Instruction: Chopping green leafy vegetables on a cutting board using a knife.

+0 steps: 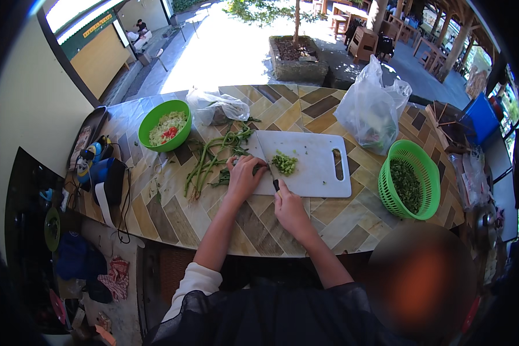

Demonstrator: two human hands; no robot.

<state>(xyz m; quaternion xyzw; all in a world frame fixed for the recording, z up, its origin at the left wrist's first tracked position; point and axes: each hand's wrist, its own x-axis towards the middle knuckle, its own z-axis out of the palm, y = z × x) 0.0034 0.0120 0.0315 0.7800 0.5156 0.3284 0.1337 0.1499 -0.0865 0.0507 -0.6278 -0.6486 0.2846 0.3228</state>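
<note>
A white plastic cutting board (pixel 311 173) lies on the tiled table before me. My right hand (pixel 292 212) grips a kitchen knife (pixel 276 185) by its handle, the thin blade pointing away across the board's left part. Close beside the blade, my left hand (pixel 244 175) presses down on green leafy stalks at the board's left edge, its fingers partly hiding them. A small heap of chopped green stalks (pixel 284 163) sits just right of the blade. More long-stemmed greens (pixel 203 162) are spread on the table to the left.
A green bowl (pixel 186 134) of shredded pale vegetable and red pieces stands back left, near a crumpled plastic bag (pixel 218 104). A filled plastic bag (pixel 370 108) and a green colander (pixel 430 190) of chopped greens are at right. Corded devices (pixel 110 181) sit at the left edge.
</note>
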